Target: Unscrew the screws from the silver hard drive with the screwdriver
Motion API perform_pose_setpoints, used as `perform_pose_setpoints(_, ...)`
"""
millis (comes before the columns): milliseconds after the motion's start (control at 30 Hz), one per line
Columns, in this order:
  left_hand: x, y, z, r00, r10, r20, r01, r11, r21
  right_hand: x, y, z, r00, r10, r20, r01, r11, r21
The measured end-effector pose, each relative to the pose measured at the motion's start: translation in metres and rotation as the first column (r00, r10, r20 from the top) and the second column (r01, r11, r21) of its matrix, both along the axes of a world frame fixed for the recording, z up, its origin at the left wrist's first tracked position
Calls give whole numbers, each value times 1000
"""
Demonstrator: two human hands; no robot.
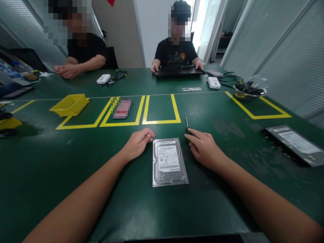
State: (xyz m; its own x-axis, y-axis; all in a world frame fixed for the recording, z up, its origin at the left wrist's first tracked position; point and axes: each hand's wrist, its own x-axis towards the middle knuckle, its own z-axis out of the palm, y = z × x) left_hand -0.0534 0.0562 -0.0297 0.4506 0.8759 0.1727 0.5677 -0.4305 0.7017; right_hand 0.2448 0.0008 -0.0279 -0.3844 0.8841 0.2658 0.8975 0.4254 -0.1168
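Observation:
A silver hard drive lies flat on the green table, label side up, between my two hands. Just off its upper left corner rests my left hand, closed, fingers curled in, with nothing visible in it. To the right of the drive, my right hand is closed around the dark handle of a screwdriver. The screwdriver's metal shaft points away from me, and its handle is mostly hidden by my fingers.
At right lies a second hard drive. Yellow tape marks rectangles ahead, near a yellow bin and a pixelated pink item. A metal bowl holds dark items. Across the table, one person holds a black panel; another sits with hands together.

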Motion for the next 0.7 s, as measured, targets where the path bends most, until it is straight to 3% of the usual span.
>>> perform_pose_setpoints(300,2,1,6,995,26,94,-17,996,-91,0,-2,4,999,-26,-29,27,1000,12)
perform_pose_setpoints(700,5,5,1,966,141,219,-115,985,-127,2,4,5,997,-68,-39,68,998,17)
